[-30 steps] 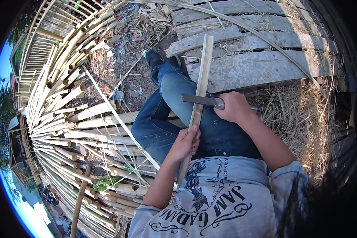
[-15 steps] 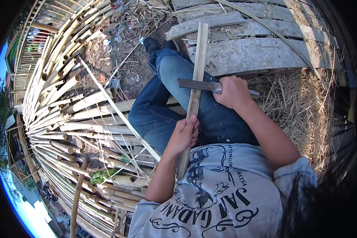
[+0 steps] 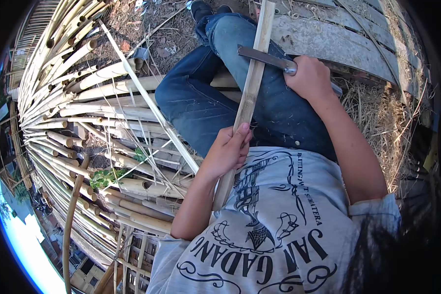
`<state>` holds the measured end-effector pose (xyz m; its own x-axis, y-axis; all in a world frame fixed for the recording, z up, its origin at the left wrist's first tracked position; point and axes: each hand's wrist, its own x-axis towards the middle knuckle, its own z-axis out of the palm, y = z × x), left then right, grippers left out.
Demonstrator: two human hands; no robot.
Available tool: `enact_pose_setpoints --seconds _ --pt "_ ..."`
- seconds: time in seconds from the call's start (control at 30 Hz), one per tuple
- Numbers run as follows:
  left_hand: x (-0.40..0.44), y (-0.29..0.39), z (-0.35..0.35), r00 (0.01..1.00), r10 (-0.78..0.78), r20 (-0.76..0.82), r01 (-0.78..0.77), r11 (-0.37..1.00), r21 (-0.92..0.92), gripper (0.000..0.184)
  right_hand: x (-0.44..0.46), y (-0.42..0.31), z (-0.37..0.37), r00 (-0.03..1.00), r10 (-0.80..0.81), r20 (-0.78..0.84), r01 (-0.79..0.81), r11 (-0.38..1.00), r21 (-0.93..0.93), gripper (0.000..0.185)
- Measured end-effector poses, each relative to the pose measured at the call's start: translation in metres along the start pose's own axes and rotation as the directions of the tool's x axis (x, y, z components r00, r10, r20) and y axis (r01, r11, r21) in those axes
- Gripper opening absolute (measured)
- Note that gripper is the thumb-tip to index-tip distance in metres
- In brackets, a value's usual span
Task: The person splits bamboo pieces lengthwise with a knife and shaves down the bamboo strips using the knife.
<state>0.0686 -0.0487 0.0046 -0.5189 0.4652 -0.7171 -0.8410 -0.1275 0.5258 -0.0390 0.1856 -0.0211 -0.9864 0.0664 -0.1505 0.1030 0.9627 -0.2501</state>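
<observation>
- Head view: the left hand (image 3: 229,149) is clenched round the lower part of the bamboo strip (image 3: 251,93), thumb laid along its top; the strip runs slantwise from the front of the shirt (image 3: 299,196), over the jeans (image 3: 181,93), up to the edge of the frame.
- Head view: the right hand (image 3: 309,77) grips the knife (image 3: 263,56) by its handle, whose far end shows past the hand; the blade crosses over the strip, above a thigh; whether its edge bites into the strip, I cannot tell.
- Head view: to the left, many poles (image 3: 115,88) lie side by side, fanned out in the wide lens; a long pale sliver (image 3: 149,100) slants across them towards the bent knee; green leaves (image 3: 103,178) show among them.
- Head view: at the upper right are weathered planks (image 3: 323,39); dry straw (image 3: 372,115) lies just below them, beyond the right forearm.
</observation>
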Motion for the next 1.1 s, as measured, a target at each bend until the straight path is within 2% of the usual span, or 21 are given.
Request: enact_pose_setpoints --seconds 0.1,0.17,0.23,0.47,0.67,0.73,0.83,0.9,0.93,1.0,1.07,1.1 --pt "-0.011 -0.006 0.004 0.998 0.005 -0.064 -0.003 0.999 0.037 0.041 -0.004 -0.006 -0.006 0.998 -0.038 0.047 0.04 0.999 -0.035 0.029" --pt "-0.016 -0.007 -0.001 0.999 0.011 -0.048 -0.009 0.999 0.044 0.041 -0.001 -0.007 -0.009 0.997 -0.048 0.057 0.051 0.998 -0.049 0.031" --pt "-0.025 -0.009 -0.006 0.999 0.001 -0.041 0.002 0.998 0.062 0.041 -0.001 -0.008 -0.006 1.0 0.008 0.008 -0.008 0.999 -0.041 0.032" --pt "-0.041 -0.009 -0.012 0.997 -0.035 -0.067 0.039 0.998 0.055 0.038 -0.006 -0.011 -0.003 1.0 -0.016 0.008 0.016 1.0 -0.009 0.027" --pt "-0.034 -0.011 -0.006 0.997 -0.031 -0.07 0.036 0.997 0.07 0.042 -0.004 -0.008 -0.005 0.997 0.027 0.077 -0.031 0.999 0.045 0.033" --pt "-0.027 -0.016 -0.005 0.999 -0.046 -0.014 0.046 0.999 -0.004 0.04 -0.006 -0.007 -0.014 0.996 -0.009 0.091 0.007 1.0 0.022 0.034" --pt "-0.018 -0.009 0.001 0.998 -0.058 0.005 0.058 0.998 -0.005 0.04 -0.007 0.001 -0.018 0.995 -0.043 0.094 0.041 0.999 0.024 0.031" --pt "-0.013 -0.003 0.008 0.999 -0.047 0.012 0.047 0.999 0.003 0.04 -0.005 0.007 -0.021 0.973 -0.208 0.105 0.213 0.976 -0.043 0.028" --pt "-0.011 -0.001 0.01 0.998 -0.055 0.024 0.055 0.998 0.018 0.039 0.005 0.013 -0.02 0.97 -0.222 0.1 0.227 0.973 -0.035 0.028" --pt "-0.008 0.0 0.009 0.998 -0.065 0.019 0.065 0.998 0.022 0.039 0.018 0.027 -0.019 0.994 -0.102 0.044 0.106 0.99 -0.097 0.025" --pt "-0.002 0.005 0.011 0.996 -0.086 0.013 0.086 0.996 0.005 0.041 0.019 0.028 -0.017 0.992 -0.125 0.01 0.125 0.989 -0.079 0.024" --pt "-0.001 0.004 0.005 0.995 -0.084 0.047 0.084 0.996 -0.002 0.042 0.013 0.022 -0.022 0.988 -0.14 0.067 0.145 0.986 -0.083 0.026"
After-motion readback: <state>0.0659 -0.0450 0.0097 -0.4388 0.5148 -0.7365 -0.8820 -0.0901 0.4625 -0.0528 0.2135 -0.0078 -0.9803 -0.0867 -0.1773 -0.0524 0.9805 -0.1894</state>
